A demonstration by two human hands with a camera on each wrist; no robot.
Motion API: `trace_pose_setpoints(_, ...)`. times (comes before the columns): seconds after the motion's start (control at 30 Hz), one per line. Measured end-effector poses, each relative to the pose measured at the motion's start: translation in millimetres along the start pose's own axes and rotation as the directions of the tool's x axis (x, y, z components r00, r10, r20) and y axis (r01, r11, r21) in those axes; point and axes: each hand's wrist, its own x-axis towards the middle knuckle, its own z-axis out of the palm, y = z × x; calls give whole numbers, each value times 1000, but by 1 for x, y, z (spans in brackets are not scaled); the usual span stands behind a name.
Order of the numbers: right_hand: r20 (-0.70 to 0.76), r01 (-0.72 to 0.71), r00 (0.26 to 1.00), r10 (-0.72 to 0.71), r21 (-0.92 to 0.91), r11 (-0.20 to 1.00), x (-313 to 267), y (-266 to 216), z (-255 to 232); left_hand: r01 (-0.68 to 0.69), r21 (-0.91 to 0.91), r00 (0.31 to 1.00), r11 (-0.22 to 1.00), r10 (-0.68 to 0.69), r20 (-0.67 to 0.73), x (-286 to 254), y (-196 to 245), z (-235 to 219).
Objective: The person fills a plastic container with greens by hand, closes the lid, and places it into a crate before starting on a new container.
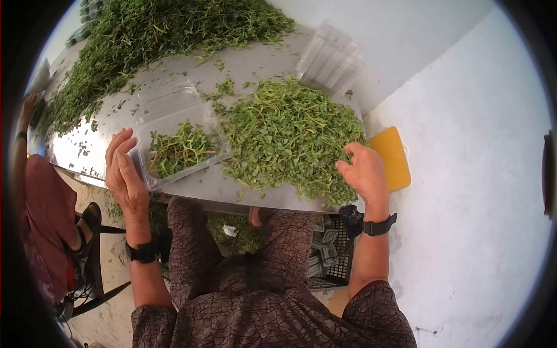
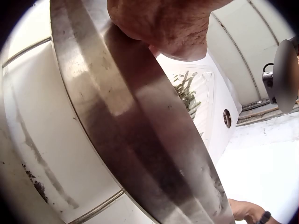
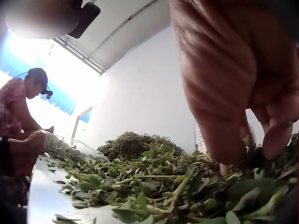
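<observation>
A clear plastic box with its lid raised stands near the table's front edge, partly filled with green sprigs. My left hand is at the box's left side, its fingers fairly straight and pointing up; whether it touches the wall I cannot tell. To the right of the box lies a loose heap of leafy greens. My right hand is at the heap's right edge, fingers bent downward. In the right wrist view the fingertips of that hand reach into the leaves; any held sprig is hidden.
A larger pile of greens covers the table's back left. Stacked clear boxes stand behind the heap, and a yellow board is at the right by the wall. Another person works at the far left. A black crate sits below the table.
</observation>
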Motion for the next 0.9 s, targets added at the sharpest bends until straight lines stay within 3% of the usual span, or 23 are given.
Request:
trace_pose_setpoints(0.27, -224, 139, 969, -108, 124, 983, 5, 16, 3, -31, 26, 999, 999, 32, -40, 2, 6, 2)
trace_pose_setpoints(0.33, -141, -17, 987, 73, 365, 931, 8, 13, 1, -36, 50, 998, 998, 39, -58, 3, 8, 1)
trace_pose_setpoints(0.37, -130, 0, 990, 52, 375, 927, 8, 1, -3, -34, 30, 998, 999, 36, -49, 4, 9, 2)
trace_pose_setpoints(0.43, -75, -75, 985, 158, 635, 769, 4, -25, -17, -32, 18, 999, 999, 33, -43, 4, 10, 0)
trace_pose_setpoints(0.7, -127, 177, 984, -124, 756, 630, 9, -110, -29, -21, -10, 999, 1000, 20, -35, 4, 10, 0)
trace_pose_setpoints(0.77, -178, 277, 956, -234, 816, 508, 11, -131, -24, -30, 3, 1000, 1000, 30, -9, 5, 11, -1)
trace_pose_setpoints(0.9, -98, 336, 917, -387, 716, 613, 20, -155, -7, -25, 2, 1000, 1000, 25, -7, 5, 10, -2)
